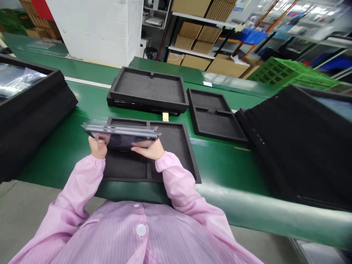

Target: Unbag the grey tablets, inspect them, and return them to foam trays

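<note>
Between both hands I hold a thin, flat device with a glossy dark face and silvery edge, possibly a laptop or a screen panel (121,141); motion blurs it. My left hand (98,146) grips its left end, thumb on the glossy face. At the right end my right hand (150,148) grips it the same way, fingers hidden behind. The panel is tilted nearly edge-on, above a black foam tray (176,154) with two compartments. Whether it touches the tray, I cannot tell.
A green work surface (220,165) carries more black foam: a stacked tray (148,88) behind, a divided tray (217,113) to the right. Tall foam stacks stand left (35,106) and right (297,146). Beyond are a white pillar (96,29) and a green crate (291,73).
</note>
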Demonstrator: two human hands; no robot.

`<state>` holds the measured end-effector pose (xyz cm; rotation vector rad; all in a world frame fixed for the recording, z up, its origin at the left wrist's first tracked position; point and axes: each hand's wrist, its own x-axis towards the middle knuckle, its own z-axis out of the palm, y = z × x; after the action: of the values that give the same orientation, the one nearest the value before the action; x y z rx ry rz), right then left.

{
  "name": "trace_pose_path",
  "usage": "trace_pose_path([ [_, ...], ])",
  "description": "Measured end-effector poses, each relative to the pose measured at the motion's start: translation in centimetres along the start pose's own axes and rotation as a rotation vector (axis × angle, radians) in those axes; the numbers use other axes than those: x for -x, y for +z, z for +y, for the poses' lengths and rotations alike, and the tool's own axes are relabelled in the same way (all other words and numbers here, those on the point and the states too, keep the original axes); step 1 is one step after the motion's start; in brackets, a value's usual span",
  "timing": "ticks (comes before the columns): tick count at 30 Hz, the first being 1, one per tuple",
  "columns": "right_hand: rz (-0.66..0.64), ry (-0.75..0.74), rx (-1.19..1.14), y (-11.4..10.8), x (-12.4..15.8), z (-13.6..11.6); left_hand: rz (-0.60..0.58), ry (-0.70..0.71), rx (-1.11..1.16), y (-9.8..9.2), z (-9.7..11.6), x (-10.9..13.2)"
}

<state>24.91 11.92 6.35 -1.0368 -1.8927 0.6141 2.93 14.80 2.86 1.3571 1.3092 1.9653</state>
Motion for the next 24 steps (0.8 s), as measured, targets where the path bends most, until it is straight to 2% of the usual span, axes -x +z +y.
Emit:
trace_pose_path([
  [4, 0.070, -0.143, -0.029, 0.1, 0.3, -0.3, 0.031, 0.049, -0.012, -0.4, 1.5, 1.0],
  [8, 0.235, -0.278, 0.040, 0.9, 0.9, -1.8, 0.304, 0.108, 0.008, 1.4, 3.9, 0.9],
  [9, 0.276, -0.281, 0.051, 1.4, 1.2, -2.3, 0.321, 0.120, 0.052, 2.1, 4.5, 0.4],
  [10, 0.314, -0.276, 0.055, 1.9, 1.5, -2.8, 0.280, 0.126, 0.112, 2.9, 5.1, -0.4],
  [12, 0.356, -0.258, 0.036, 2.8, 2.1, -3.6, 0.099, 0.127, 0.244, 4.4, 6.3, -2.2],
  [14, 0.320, -0.239, -0.014, 3.2, 2.5, -4.3, -0.103, 0.120, 0.359, 5.8, 7.3, -3.8],
  [16, 0.246, -0.223, -0.096, 2.8, 2.6, -4.8, -0.257, 0.093, 0.440, 7.0, 8.0, -4.9],
  [20, 0.164, -0.175, -0.315, 0.4, 2.8, -6.0, -0.427, 0.050, 0.490, 8.5, 8.4, -5.2],
  [24, 0.075, -0.013, -0.486, -1.8, 2.9, -7.5, -0.516, 0.084, 0.460, 9.0, 8.5, -4.7],
])
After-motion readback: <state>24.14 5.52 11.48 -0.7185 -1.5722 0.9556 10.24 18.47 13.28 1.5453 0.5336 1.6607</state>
